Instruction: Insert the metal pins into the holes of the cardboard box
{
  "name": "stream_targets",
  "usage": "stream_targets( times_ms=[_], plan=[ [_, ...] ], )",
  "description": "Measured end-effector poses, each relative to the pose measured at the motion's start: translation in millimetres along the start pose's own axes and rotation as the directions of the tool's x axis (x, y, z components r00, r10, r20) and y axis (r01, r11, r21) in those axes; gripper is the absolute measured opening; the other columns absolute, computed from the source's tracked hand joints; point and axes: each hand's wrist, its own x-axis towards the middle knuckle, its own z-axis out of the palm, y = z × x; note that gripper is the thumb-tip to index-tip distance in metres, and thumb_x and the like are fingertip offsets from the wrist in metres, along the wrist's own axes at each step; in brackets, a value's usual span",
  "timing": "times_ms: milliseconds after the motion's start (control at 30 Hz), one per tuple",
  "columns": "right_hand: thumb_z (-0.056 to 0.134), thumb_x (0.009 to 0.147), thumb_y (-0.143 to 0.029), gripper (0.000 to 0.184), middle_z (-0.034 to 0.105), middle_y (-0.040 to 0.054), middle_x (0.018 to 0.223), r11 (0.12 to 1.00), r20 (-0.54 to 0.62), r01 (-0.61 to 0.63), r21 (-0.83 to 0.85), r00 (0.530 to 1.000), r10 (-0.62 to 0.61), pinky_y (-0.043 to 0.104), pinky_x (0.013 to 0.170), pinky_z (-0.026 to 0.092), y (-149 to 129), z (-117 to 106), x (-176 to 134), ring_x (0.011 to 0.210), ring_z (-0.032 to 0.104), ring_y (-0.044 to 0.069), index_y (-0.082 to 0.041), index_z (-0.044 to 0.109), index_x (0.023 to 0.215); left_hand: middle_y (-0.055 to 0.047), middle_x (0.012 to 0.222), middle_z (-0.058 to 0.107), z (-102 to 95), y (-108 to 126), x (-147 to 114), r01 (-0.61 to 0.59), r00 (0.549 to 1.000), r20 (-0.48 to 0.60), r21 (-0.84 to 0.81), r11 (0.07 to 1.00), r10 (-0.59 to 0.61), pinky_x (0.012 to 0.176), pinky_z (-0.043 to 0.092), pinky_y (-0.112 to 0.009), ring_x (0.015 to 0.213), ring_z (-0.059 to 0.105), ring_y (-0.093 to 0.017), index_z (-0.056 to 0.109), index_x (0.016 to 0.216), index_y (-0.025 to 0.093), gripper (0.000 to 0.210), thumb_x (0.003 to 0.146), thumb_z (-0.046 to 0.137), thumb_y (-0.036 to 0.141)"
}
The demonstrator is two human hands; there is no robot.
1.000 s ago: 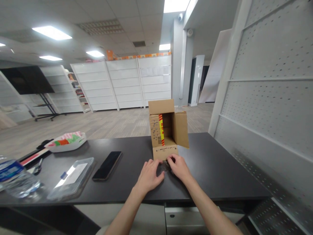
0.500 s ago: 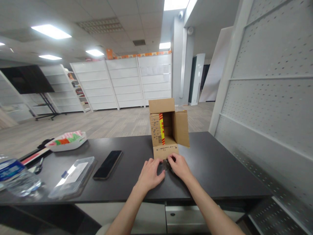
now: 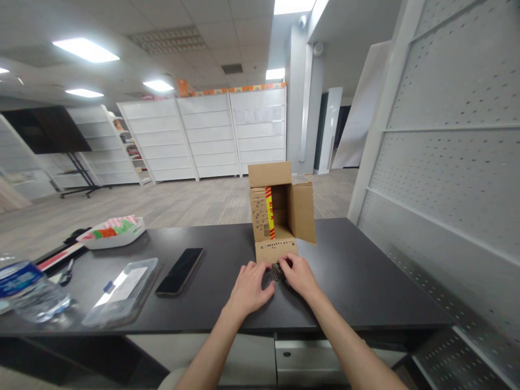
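Dark desk point(image 3: 353, 281) | left hand point(image 3: 249, 288): fingers apart, perhaps for steadying rods point(image 3: 278, 273) | right hand point(image 3: 299, 275): grip unclear | box point(image 3: 281, 214) beyond both

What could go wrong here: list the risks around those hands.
The bunch of thin dark pieces between the left hand and right hand might scatter if nudged. Either hand could bump the near flap of the open brown cardboard box. The flat clear plastic case by the front edge of the dark tabletop might fall if pushed.
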Motion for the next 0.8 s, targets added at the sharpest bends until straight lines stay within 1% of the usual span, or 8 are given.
stream_targets(
  times_ms=[533, 800],
  plan=[
    [0.044, 0.083, -0.028, 0.022, 0.065, 0.0014, 0.072, 1.000, -0.002, 0.007, -0.012, 1.000, -0.007, 0.024, 0.065, 0.039, 0.4, 0.2, -0.9, 0.068, 0.057, 0.015, -0.020, 0.062, 0.074, -0.004, 0.101, 0.061, -0.9, 1.1, 0.2, 0.002, 1.000, 0.021, 0.035, 0.999, -0.003, 0.081, 0.036, -0.033, 0.096, 0.048, -0.022, 0.054, 0.108, 0.025, 0.028, 0.080, 0.052, 0.029],
    [0.044, 0.083, -0.027, 0.022, 0.065, 0.0019, 0.072, 1.000, -0.005, 0.009, -0.006, 1.000, -0.009, 0.024, 0.067, 0.040, 0.0, 0.4, -0.4, 0.068, 0.057, 0.015, -0.019, 0.062, 0.074, -0.003, 0.105, 0.062, -2.6, 2.9, 0.2, -0.043, 0.998, 0.037, 0.045, 0.998, 0.041, 0.081, 0.035, -0.034, 0.097, 0.048, -0.021, 0.055, 0.109, 0.025, 0.025, 0.085, 0.047, 0.029]
  ],
)
